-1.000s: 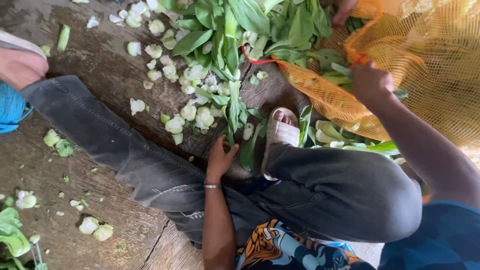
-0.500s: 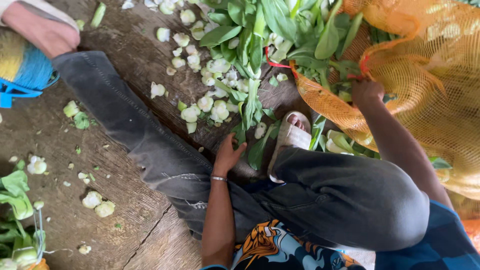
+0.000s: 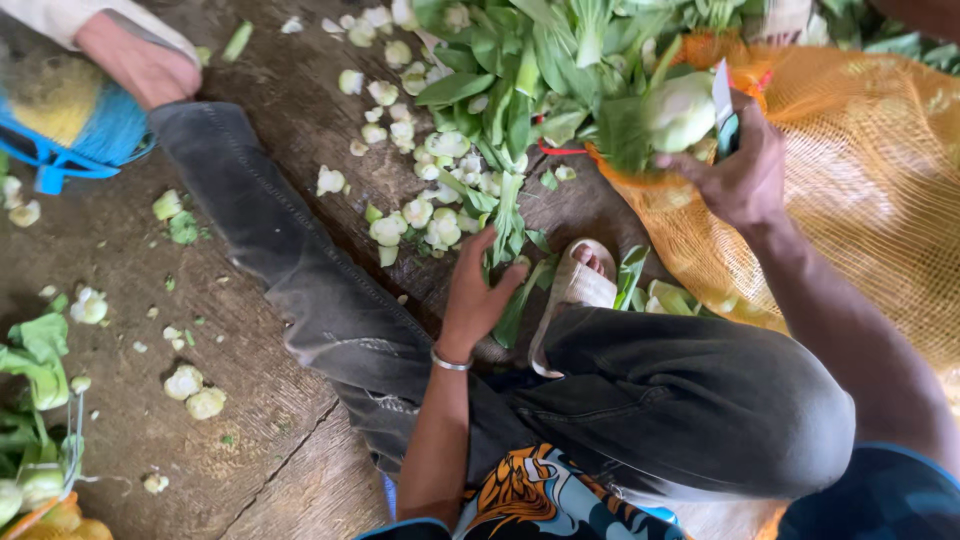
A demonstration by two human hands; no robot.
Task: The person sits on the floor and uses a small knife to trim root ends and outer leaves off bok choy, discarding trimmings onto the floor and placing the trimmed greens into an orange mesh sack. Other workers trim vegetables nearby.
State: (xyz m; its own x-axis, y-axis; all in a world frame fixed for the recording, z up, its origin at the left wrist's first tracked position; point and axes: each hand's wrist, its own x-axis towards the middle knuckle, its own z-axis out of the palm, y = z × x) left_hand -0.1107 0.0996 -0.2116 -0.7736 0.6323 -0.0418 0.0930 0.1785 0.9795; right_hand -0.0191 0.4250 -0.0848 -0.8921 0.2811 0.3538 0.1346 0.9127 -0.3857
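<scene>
My right hand [image 3: 742, 175] is raised over the orange mesh sack [image 3: 870, 190]. It grips a leafy green with a pale bulb base [image 3: 678, 110] together with a small knife [image 3: 722, 92], blade pointing up. My left hand [image 3: 478, 292], with a metal bracelet on the wrist, rests low between my legs. Its fingers are spread over a loose green stalk [image 3: 507, 225] on the wooden floor. A heap of leafy greens [image 3: 530, 70] lies just beyond it. Cut pale stem ends [image 3: 420, 210] are scattered beside the heap.
My legs in dark jeans [image 3: 300, 290] stretch across the floor, with a sandalled foot [image 3: 580, 280] by the sack. Another person's hand [image 3: 140, 65] is at top left beside a blue and yellow bundle [image 3: 70, 125]. More greens [image 3: 35, 370] lie at the left edge.
My right hand has come up from the sack's rim holding a leafy green and the knife. My left hand has stayed on the loose stalk by my foot.
</scene>
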